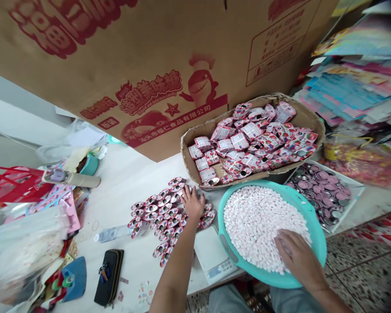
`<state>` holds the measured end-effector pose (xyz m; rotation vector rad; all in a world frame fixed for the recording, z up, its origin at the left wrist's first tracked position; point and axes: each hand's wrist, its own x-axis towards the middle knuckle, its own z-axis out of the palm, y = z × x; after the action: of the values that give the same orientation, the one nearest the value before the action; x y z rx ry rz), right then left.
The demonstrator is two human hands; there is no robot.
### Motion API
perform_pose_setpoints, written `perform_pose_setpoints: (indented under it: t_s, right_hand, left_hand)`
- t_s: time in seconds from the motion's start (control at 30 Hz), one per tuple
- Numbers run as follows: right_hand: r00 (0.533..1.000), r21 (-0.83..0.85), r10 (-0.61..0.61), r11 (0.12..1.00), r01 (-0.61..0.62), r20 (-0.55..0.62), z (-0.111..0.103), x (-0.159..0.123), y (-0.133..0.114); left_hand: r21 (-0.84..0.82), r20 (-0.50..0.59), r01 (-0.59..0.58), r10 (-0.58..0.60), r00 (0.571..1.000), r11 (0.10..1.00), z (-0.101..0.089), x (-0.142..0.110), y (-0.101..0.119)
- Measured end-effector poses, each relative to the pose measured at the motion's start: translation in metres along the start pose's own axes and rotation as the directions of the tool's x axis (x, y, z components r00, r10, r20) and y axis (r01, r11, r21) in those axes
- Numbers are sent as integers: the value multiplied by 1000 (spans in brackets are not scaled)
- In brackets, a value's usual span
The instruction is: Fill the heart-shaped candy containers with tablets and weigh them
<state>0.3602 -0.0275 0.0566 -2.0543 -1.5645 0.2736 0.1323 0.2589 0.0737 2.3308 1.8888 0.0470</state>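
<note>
My left hand (193, 203) rests with fingers spread on a group of small candy packets (164, 213), printed red and pink, which stand close together with dark round openings facing up. My right hand (295, 256) is down on the small white and pale pink candies (257, 221) that fill a turquoise basin (226, 248). Its fingers are bent together, and what lies under them is mostly hidden. Between the two hands, a white digital scale (211, 254) sits on the table, partly behind my left forearm.
Behind the basin, a cut-down cardboard box (186, 152) holds many packets. A white tray (345, 213) of round pink and silvery lids stands at right. A large carton (150, 52) rises behind. At left lie a plastic bottle (111, 234), a black wallet (109, 278) and a flask (81, 179).
</note>
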Motion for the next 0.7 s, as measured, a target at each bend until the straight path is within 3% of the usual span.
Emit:
perform_pose_setpoints:
  t_s: [0.27, 0.33, 0.4, 0.47, 0.53, 0.6, 0.67, 0.7]
  right_hand:
    - [1000, -19, -12, 1000, 12, 11, 1, -4, 4]
    - [1000, -25, -22, 999, 22, 13, 1, -5, 5]
    - [999, -29, -36, 999, 36, 20, 1, -5, 6]
    - [998, -31, -49, 998, 50, 25, 2, -6, 8]
    - [998, -28, -59, 998, 60, 36, 2, -7, 11]
    - [996, -23, -66, 997, 67, 55, 2, -8, 14]
    - [994, -22, -74, 997, 76, 78, 2, -10, 16]
    - [993, -25, -77, 997, 80, 84, 2, -10, 17]
  left_hand:
    - [-62, 7, 11, -11, 1000, 998, 0, -6, 3]
    - [-112, -41, 47, -52, 998, 993, -8, -11, -7]
    - [-181, -152, 125, -153, 976, 975, -20, -19, -33]
    - [-290, -296, 256, -341, 892, 922, -34, -32, -73]
    - [-444, -334, 446, -606, 722, 777, -47, -46, -119]
    - [-616, -151, 612, -837, 526, 496, -54, -55, -159]
    - [-673, 12, 664, -893, 450, 325, -53, -58, -185]
    - [-690, 74, 668, -891, 449, 279, -49, -57, -192]
